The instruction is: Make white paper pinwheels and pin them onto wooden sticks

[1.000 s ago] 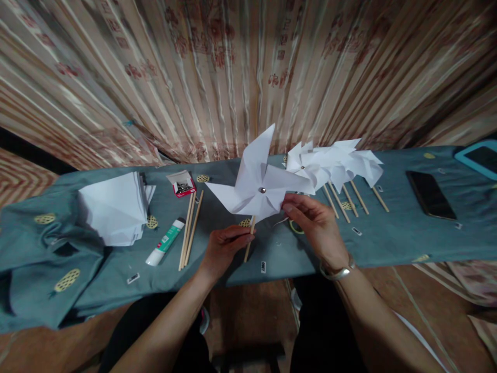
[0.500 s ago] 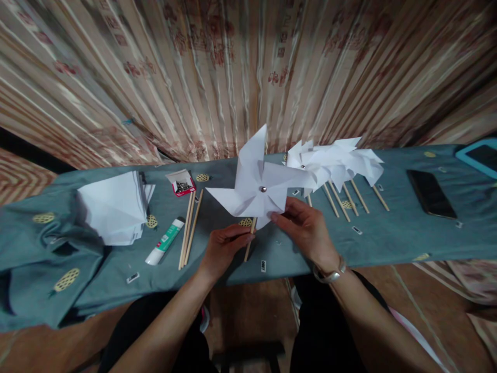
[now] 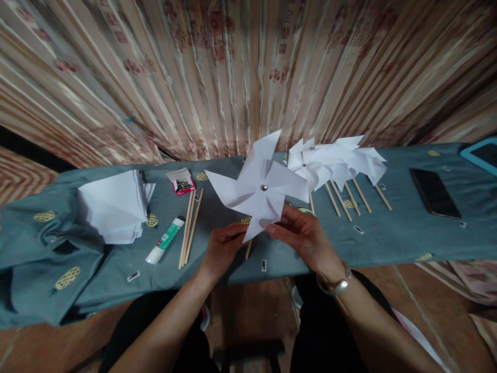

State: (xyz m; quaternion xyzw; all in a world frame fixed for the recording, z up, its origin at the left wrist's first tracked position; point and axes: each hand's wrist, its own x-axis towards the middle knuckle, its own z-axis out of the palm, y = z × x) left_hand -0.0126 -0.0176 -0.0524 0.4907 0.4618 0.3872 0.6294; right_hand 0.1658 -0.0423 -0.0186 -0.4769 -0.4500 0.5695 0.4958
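A white paper pinwheel (image 3: pixel 252 189) with a silver pin at its centre faces me above the table. My left hand (image 3: pixel 221 251) is closed around its wooden stick (image 3: pixel 249 249); a lower blade hides part of the fingertips. My right hand (image 3: pixel 306 235), with a bracelet on the wrist, is at the lower right blade. Its thumb lies by the blade's edge and its curled fingers reach partly behind the paper.
Several finished pinwheels (image 3: pixel 337 160) lie overlapping at the right, near a dark phone (image 3: pixel 435 192) and a blue-edged device (image 3: pixel 481 155). At the left are stacked paper sheets (image 3: pixel 112 207), a glue stick (image 3: pixel 166 241), loose wooden sticks (image 3: pixel 190 228) and a red-and-white box of pins (image 3: pixel 181 182).
The pinwheel's blades have turned a little clockwise, the top tip swinging right and the bottom one left. My left hand stays on the stick; my right hand has shifted slightly.
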